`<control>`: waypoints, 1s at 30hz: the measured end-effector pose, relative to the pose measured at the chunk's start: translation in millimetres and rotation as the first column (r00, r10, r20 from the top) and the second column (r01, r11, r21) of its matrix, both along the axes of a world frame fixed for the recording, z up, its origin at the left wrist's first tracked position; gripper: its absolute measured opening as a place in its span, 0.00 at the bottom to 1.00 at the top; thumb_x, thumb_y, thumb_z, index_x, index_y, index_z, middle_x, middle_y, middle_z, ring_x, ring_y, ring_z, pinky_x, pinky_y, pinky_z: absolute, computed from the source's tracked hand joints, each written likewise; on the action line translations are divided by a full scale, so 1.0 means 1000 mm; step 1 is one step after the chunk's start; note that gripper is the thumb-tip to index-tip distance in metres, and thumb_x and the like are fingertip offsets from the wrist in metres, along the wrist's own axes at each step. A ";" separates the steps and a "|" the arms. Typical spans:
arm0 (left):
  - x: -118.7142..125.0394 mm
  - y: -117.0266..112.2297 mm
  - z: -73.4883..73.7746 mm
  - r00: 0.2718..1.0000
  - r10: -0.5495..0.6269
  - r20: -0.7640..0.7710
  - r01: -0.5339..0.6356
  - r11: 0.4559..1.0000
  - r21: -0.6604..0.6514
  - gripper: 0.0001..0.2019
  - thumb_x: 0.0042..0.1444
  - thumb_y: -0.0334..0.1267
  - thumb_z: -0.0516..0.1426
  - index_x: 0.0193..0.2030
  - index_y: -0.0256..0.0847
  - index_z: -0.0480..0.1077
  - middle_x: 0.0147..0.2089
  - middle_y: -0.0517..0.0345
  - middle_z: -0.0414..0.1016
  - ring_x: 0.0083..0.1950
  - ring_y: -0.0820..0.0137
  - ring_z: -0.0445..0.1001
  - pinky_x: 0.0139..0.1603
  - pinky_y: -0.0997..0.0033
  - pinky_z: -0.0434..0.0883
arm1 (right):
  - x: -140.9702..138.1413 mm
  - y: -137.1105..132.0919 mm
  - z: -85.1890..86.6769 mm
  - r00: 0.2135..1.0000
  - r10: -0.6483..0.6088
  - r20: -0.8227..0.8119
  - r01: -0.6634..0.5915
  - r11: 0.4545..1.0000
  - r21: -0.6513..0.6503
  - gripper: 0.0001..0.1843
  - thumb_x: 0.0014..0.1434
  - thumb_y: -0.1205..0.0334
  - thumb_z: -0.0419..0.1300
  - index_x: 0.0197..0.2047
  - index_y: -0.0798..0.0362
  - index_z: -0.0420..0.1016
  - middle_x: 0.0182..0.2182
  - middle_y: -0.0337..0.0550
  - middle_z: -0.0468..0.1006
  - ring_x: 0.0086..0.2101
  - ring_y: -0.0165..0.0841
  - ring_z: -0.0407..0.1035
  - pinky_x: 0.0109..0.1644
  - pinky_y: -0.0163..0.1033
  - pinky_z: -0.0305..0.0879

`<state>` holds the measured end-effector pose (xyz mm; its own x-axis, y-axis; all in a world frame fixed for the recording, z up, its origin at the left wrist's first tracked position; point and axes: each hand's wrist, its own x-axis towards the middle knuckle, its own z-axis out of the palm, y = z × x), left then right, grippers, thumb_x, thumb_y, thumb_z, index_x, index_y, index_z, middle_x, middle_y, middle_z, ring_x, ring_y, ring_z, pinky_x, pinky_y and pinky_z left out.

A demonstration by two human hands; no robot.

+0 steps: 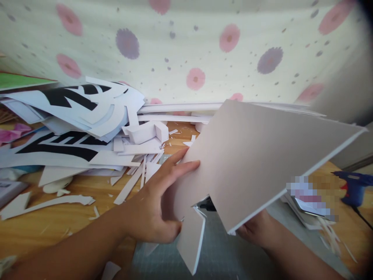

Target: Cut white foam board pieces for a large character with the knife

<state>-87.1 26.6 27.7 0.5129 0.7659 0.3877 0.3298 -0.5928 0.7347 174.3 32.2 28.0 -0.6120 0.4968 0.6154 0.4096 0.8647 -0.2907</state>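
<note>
Two hands hold one big white board [262, 155] up over the grey mat [227, 252]. The left hand [157, 206] grips its left edge. The right hand [259, 233] is under it, grip hidden. A deep notch is already cut into the board. Many white scraps [128, 186] lie on the table [58, 221]. Black letters on the sheets [58, 147] cannot be read.

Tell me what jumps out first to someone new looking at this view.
The large white foam board sheet, held tilted mid-frame by the left hand and the right hand beneath it. Behind left lies a heap of white offcuts with black lettering; a blue glue gun sits far right.
</note>
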 end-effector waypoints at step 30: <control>-0.003 0.004 0.012 0.998 0.054 -0.041 -0.042 0.969 0.245 0.52 0.44 0.30 0.62 0.75 0.59 0.45 0.79 0.59 0.32 0.78 0.44 0.32 0.75 0.37 0.42 | -0.002 0.008 0.004 0.944 0.194 -0.268 -0.236 0.962 -0.134 0.15 0.72 0.53 0.50 0.51 0.46 0.77 0.35 0.43 0.82 0.33 0.33 0.77 0.39 0.35 0.73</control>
<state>-90.0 31.0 39.5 0.4999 0.6752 0.5424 0.3926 -0.7349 0.5530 172.5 39.8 32.1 -0.5518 0.4764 0.6846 0.1150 0.8565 -0.5032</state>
